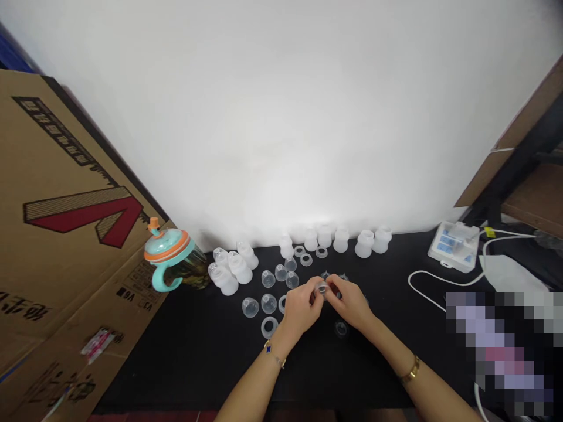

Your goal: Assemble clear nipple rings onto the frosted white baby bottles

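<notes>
My left hand (pixel 302 306) and my right hand (pixel 353 302) meet above the black table, fingers pinched on a small translucent bottle ring (pixel 322 286). Fingers partly cover it, so I cannot tell whether another part is fitted inside. Left of my hands lie several clear dome caps (pixel 268 303) and a loose white ring (pixel 270 336). More rings (pixel 307 263) lie farther back. A clear, thin silicone-looking piece (pixel 341 329) rests below my right hand, with others partly hidden behind it.
White open-necked bottles (pixel 364 244) line the wall side. Several capped bottles (pixel 240 268) stand at left, beside a lidded jug (pixel 176 258) and cardboard box (pixel 65 234). At right are a clear plastic case (pixel 454 246), a white cable (pixel 444 274) and a blurred-out patch.
</notes>
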A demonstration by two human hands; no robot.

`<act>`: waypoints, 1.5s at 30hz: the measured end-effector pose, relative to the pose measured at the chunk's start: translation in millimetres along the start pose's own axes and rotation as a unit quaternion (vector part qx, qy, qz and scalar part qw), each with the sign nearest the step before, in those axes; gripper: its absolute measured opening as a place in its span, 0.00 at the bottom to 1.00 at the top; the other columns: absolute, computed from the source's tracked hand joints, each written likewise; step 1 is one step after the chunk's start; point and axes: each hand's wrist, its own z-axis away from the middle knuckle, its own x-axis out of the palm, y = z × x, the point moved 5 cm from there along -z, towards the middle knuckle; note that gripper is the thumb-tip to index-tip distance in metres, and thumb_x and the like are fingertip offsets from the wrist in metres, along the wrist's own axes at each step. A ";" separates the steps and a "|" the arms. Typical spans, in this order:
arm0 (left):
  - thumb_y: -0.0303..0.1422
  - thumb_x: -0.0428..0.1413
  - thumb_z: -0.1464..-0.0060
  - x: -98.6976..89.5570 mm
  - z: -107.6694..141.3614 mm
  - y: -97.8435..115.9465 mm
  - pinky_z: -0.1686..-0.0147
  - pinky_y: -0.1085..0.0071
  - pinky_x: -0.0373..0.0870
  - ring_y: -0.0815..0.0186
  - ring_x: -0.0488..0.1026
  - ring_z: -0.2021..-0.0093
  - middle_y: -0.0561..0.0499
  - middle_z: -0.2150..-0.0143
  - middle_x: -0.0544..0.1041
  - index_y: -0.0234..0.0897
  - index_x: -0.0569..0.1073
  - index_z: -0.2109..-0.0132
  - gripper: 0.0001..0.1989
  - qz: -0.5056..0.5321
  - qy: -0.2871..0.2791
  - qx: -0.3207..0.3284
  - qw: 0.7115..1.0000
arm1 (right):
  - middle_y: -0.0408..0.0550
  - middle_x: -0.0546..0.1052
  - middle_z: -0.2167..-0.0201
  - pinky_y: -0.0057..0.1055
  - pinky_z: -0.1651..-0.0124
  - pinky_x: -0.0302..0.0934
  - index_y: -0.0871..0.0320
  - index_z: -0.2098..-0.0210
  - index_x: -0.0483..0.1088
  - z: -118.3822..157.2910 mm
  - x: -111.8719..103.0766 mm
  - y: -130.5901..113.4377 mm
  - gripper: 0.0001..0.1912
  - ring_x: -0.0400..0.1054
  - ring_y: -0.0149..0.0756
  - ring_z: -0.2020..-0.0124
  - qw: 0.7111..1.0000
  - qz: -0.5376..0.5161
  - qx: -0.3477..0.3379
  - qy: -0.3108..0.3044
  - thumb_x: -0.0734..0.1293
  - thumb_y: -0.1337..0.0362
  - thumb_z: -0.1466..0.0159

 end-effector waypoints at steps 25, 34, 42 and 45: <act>0.23 0.52 0.47 0.9 -3.0 -13.8 0.61 0.69 0.71 0.62 0.79 0.62 0.51 0.57 0.83 0.43 0.74 0.49 0.20 0.034 -0.014 -0.076 0.996 | 0.44 0.75 0.74 0.31 0.67 0.60 0.54 0.65 0.67 4.9 0.4 -14.2 0.13 0.69 0.36 0.72 0.997 0.018 -0.072 -0.016 0.60 0.53 0.31; 0.32 0.50 0.38 3.9 -4.1 -16.9 0.70 0.73 0.63 0.64 0.75 0.72 0.52 0.72 0.79 0.40 0.75 0.65 0.10 0.033 -0.023 -0.082 0.996 | 0.44 0.74 0.73 0.30 0.66 0.60 0.55 0.60 0.69 7.6 -4.2 -19.4 0.11 0.68 0.35 0.72 0.994 0.003 -0.105 0.006 0.61 0.55 0.30; 0.41 0.47 0.35 4.4 -4.6 -18.3 0.74 0.74 0.57 0.67 0.68 0.80 0.56 0.82 0.70 0.40 0.69 0.71 0.18 0.044 -0.023 -0.089 0.995 | 0.44 0.75 0.73 0.30 0.67 0.61 0.55 0.62 0.69 6.8 -2.9 -19.7 0.11 0.69 0.35 0.73 0.995 0.011 -0.096 0.009 0.61 0.55 0.31; 0.41 0.48 0.35 5.3 -4.2 -18.8 0.75 0.75 0.58 0.68 0.68 0.80 0.57 0.82 0.69 0.40 0.69 0.71 0.17 0.082 -0.015 -0.096 0.992 | 0.44 0.75 0.74 0.31 0.67 0.61 0.55 0.63 0.70 6.9 -5.7 -19.8 0.11 0.68 0.35 0.74 0.995 0.006 -0.092 0.022 0.62 0.54 0.32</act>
